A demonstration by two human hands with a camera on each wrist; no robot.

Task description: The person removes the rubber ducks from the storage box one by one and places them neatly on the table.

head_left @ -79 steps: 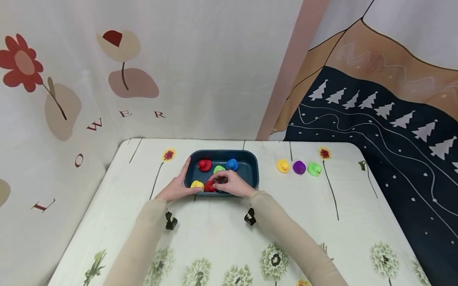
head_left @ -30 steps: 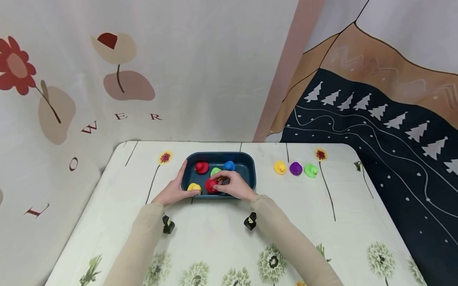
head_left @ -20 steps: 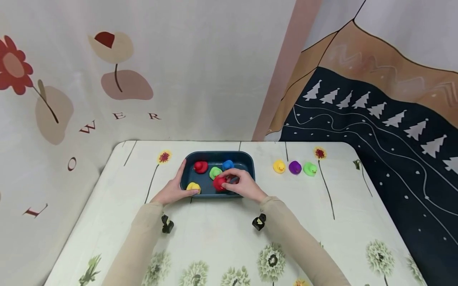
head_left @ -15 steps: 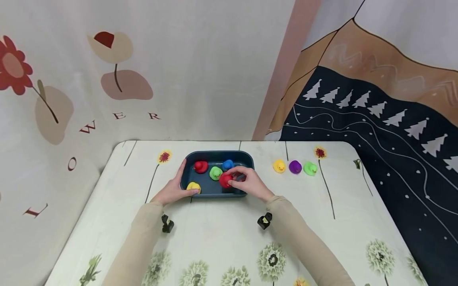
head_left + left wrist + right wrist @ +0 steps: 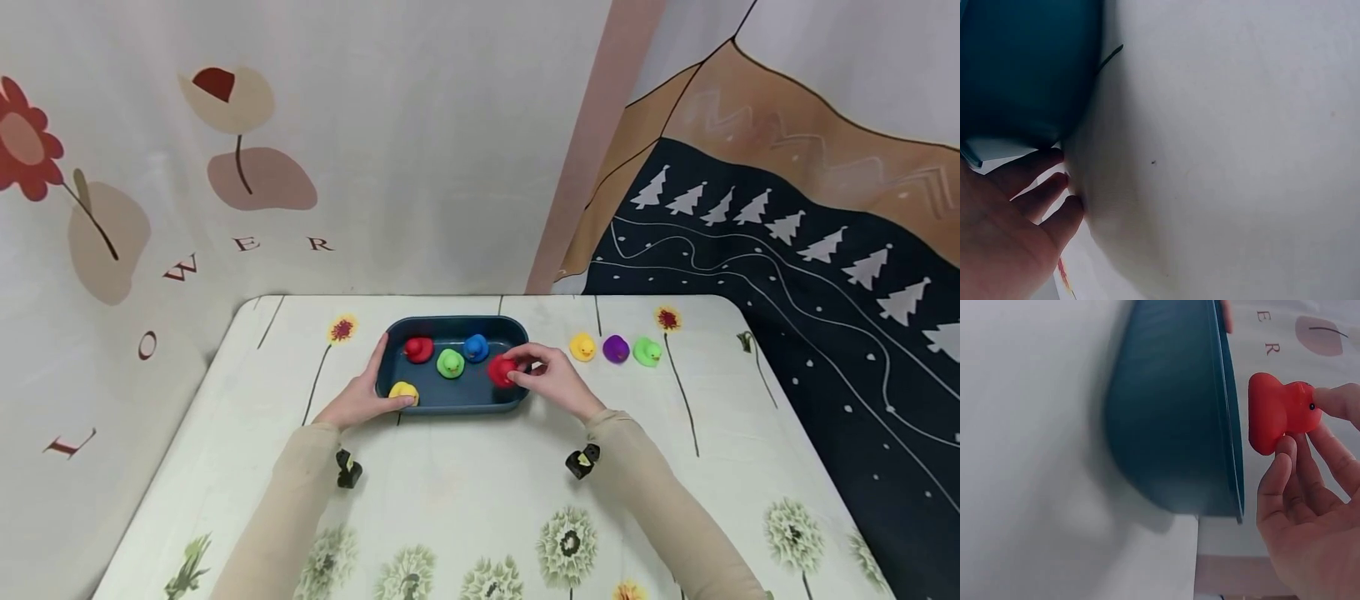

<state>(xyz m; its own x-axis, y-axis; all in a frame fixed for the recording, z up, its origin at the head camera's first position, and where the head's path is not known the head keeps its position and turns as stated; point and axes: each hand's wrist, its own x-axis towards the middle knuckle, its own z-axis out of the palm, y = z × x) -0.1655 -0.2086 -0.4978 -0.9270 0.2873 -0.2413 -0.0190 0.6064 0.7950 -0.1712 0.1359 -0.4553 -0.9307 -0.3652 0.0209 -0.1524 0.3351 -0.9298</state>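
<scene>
In the head view, a dark blue rectangular tray (image 5: 450, 410) stands on the table. My left hand (image 5: 360, 402) holds its left end, thumb over the front rim beside a yellow rubber duck (image 5: 403, 392), index finger along the left side. My right hand (image 5: 555, 377) pinches a red rubber duck (image 5: 502, 372) over the tray's right end. The right wrist view shows that red duck (image 5: 1282, 412) level with the rim, thumb and fingertips at its head and body. Another red duck (image 5: 418, 350), a green duck (image 5: 450, 363) and a blue duck (image 5: 476, 347) sit inside the tray.
Right of the tray, a yellow duck (image 5: 582, 347), a purple duck (image 5: 616, 349) and a light green duck (image 5: 647, 352) stand in a row on the flower-patterned tablecloth (image 5: 465, 483). Printed curtains (image 5: 420, 167) hang behind the table.
My right hand has lifted the red duck from the tray's front and carried it rightward to the tray's right end. The green duck now shows fully. My left hand keeps its place.
</scene>
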